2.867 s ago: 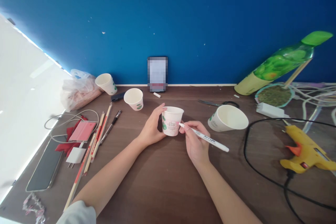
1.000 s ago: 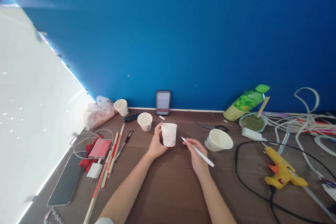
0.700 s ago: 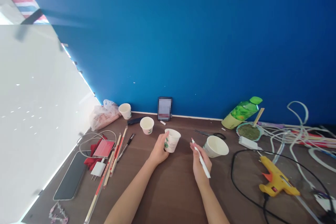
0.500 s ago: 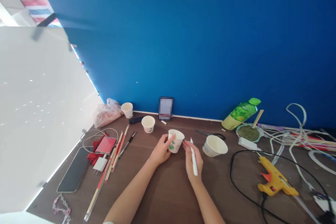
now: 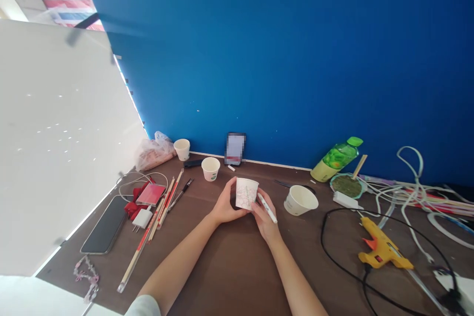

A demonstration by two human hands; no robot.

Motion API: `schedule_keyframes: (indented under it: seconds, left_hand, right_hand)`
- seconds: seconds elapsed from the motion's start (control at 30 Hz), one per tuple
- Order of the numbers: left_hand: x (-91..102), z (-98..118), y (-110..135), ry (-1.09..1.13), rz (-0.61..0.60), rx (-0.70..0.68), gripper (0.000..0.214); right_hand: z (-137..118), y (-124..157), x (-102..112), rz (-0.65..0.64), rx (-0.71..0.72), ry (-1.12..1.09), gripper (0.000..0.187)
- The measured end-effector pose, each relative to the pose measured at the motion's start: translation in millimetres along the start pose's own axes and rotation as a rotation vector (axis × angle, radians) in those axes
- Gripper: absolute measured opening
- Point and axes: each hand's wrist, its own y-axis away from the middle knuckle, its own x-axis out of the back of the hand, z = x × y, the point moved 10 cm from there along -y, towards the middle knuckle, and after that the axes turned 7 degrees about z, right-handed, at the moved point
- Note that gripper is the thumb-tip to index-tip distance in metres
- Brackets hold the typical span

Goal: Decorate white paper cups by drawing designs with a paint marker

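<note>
A white paper cup (image 5: 246, 193) with a faint pinkish line pattern on its near side is between my two hands, low over the table. My left hand (image 5: 226, 206) curves around the cup's left side, fingers behind it and thumb near its base. In my right hand (image 5: 267, 222) lies a white marker (image 5: 267, 208), pointing up and left. The right fingertips also touch the cup's lower right side. A wider paper cup (image 5: 300, 201) stands just right of the right hand. Behind the left hand is a small paper cup (image 5: 211, 169) with a green print.
Wooden sticks (image 5: 148, 232), a pen (image 5: 180, 195) and a dark phone (image 5: 104, 224) lie left. Another phone (image 5: 235, 148) leans on the blue wall. To the right are scissors (image 5: 283, 183), a green bottle (image 5: 337, 159), a yellow glue gun (image 5: 385, 247) and tangled cables (image 5: 407, 200).
The cup has been turned, so the pinkish pattern faces me instead of the green print. My left thumb has moved from its rim to its base; my right fingers have come against it.
</note>
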Motion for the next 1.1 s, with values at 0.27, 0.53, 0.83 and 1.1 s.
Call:
schedule_keyframes:
  seconds: [0.27, 0.53, 0.83, 1.1]
  left_hand:
    - [9.1, -13, -3, -0.065, 0.127, -0.014, 0.094]
    - [-2.0, -9, -3, -0.073, 0.039, -0.071, 0.105]
    - [-2.1, -17, -5, -0.109, 0.046, -0.015, 0.091]
    - [-9.3, -24, 2, -0.120, -0.041, 0.022, 0.109]
  right_hand:
    - [-7, 3, 16, 0.136, 0.115, 0.113, 0.062]
    - [-2, 3, 10, 0.101, 0.083, 0.144, 0.071]
    - [-5, 3, 8, 0.067, 0.189, 0.230, 0.061]
    - [4, 2, 14, 0.092, 0.120, 0.248, 0.061]
